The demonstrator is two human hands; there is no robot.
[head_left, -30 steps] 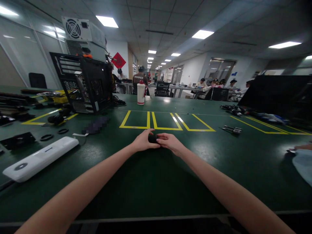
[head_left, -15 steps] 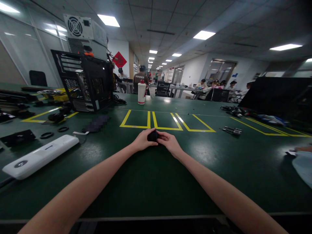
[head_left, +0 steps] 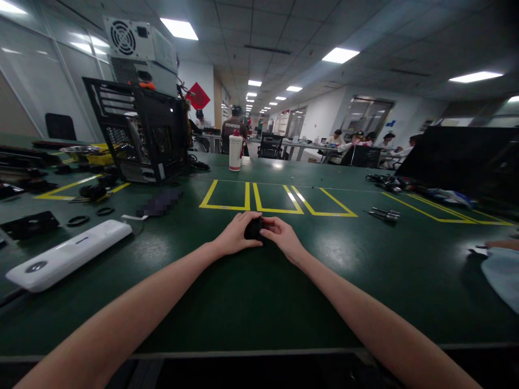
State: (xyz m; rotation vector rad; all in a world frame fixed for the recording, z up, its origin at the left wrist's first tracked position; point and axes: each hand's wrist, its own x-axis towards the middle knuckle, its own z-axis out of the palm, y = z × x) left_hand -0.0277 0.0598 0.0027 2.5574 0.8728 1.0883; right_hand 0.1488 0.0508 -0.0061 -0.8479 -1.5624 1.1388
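Observation:
A small, dark, rounded object (head_left: 253, 229) is held between my two hands, low over the green table (head_left: 259, 302); its kind cannot be made out. My left hand (head_left: 236, 234) wraps round its left side, thumb below and fingers over the top. From the right, the fingertips and thumb of my right hand (head_left: 283, 236) pinch its edge. Much of the object is hidden by the fingers. Just beyond my hands, yellow tape outlines (head_left: 279, 212) mark the tabletop.
At left lie a long white device (head_left: 73, 254), black rings (head_left: 78, 221) and a black plate (head_left: 30, 225). An open computer case (head_left: 140, 135) stands behind, near a white bottle (head_left: 235, 154). Metal-tipped parts (head_left: 385, 214) lie right; another person's sleeve (head_left: 503, 273) shows at the right edge.
Both hands stay on the dark object in nearly the same spot. My fingers have shifted slightly on it, and the view has tilted a little.

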